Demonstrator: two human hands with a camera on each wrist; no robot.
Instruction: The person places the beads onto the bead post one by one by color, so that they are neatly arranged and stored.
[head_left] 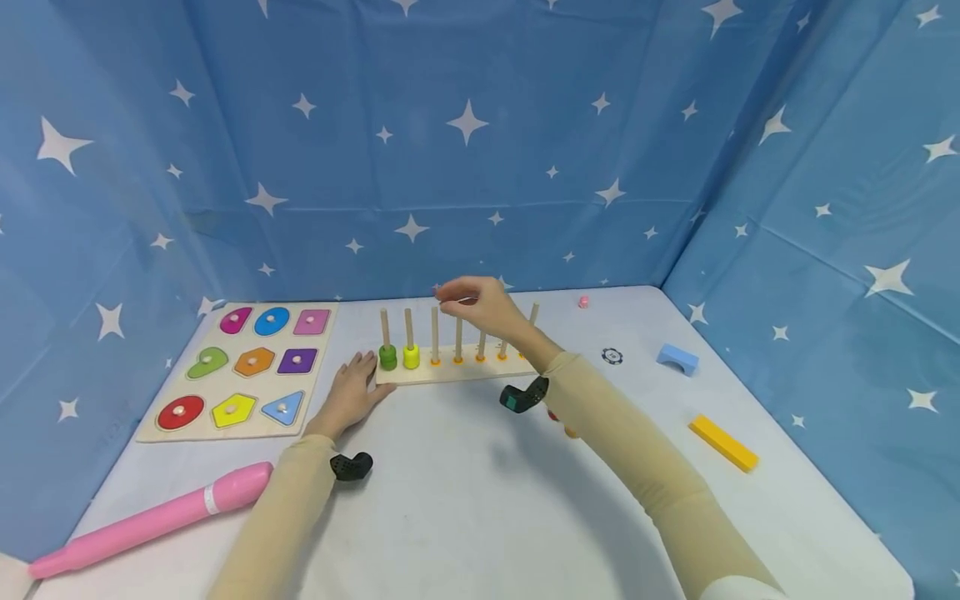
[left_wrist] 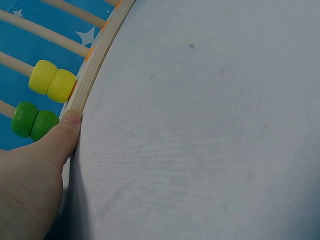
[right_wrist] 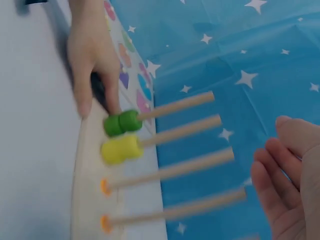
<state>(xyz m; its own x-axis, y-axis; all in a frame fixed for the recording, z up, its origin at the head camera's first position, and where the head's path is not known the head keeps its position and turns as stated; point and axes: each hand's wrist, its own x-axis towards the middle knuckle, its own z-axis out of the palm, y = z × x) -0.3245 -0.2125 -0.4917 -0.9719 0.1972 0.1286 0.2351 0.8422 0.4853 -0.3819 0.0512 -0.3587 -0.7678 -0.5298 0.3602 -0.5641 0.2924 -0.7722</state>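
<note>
A wooden peg board (head_left: 450, 372) with several upright pegs stands on the table. Two green beads (left_wrist: 36, 121) fill the bottom of its leftmost peg, and two yellow beads (left_wrist: 52, 81) sit on the neighbouring one. At the board's left end rests my left hand (head_left: 352, 392), fingers fairly straight, thumb against the front edge. My right hand (head_left: 483, 307) hovers above the middle pegs with bent fingers. A small reddish spot shows at its fingertips in the head view, but whether this is a bead is unclear; the right wrist view shows none between the visible fingers.
Left of the board lies a shape puzzle (head_left: 247, 333), with a pink inflatable bat (head_left: 165, 518) nearer. On the right are a pink bead (head_left: 583, 302), a round chip (head_left: 612, 356), a blue arch block (head_left: 677, 358) and a yellow bar (head_left: 723, 443). My right sleeve partly covers orange beads (head_left: 572, 432).
</note>
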